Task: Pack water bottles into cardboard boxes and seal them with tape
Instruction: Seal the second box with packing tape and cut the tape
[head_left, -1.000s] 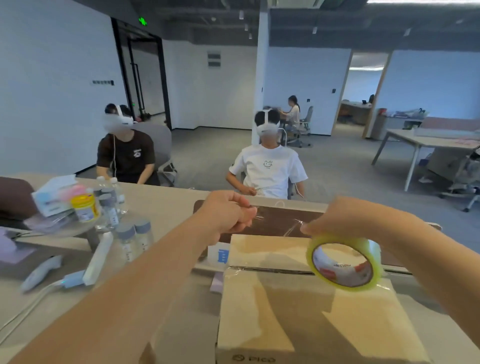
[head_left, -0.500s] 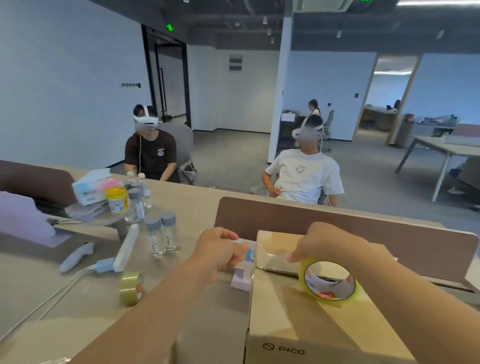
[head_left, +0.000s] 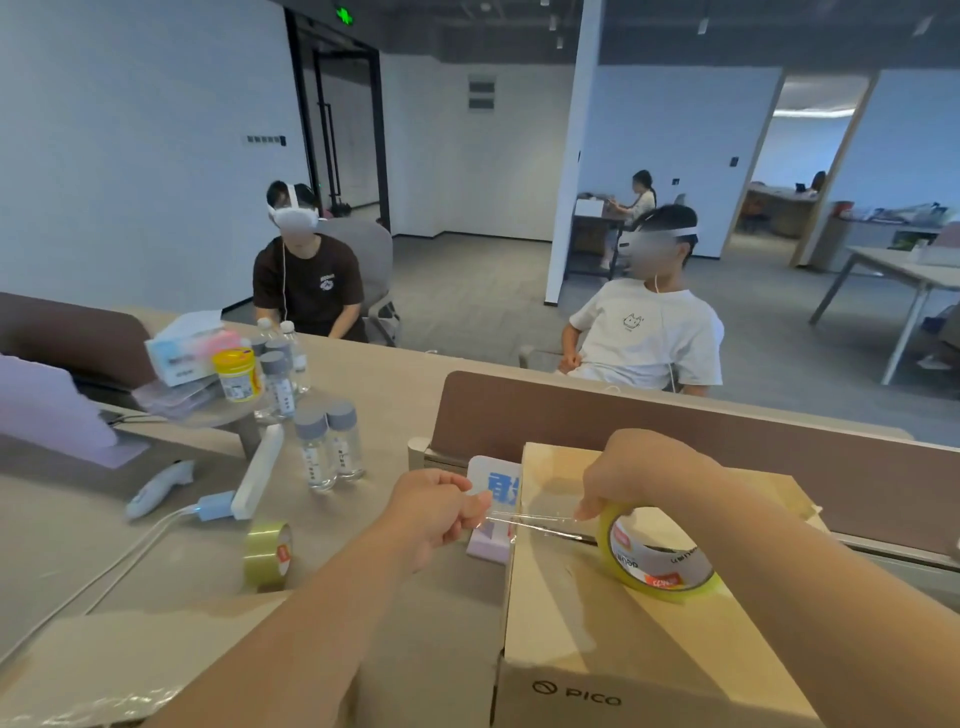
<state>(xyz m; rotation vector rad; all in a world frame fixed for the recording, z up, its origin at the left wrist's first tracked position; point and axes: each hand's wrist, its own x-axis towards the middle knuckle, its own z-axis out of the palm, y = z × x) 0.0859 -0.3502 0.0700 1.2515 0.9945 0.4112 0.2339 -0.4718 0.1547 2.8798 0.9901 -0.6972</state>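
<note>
Over box (head_left: 582, 613): tape strip (head_left: 530, 522) between left hand (head_left: 434, 512), right hand (head_left: 639, 475).

Tape roll (head_left: 660, 564) on edge atop closed cardboard box (head_left: 597, 623), strip (head_left: 530, 522) stretched left

White walls (head_left: 130, 156) enclosed an open office with a grey floor (head_left: 467, 291), a white pillar (head_left: 576, 156), a dark exposed ceiling (head_left: 727, 31), a black-framed glass door (head_left: 337, 130), a beige desk (head_left: 395, 384) bearing a brown divider (head_left: 623, 415), and a white table (head_left: 904, 267) at the right.
</note>
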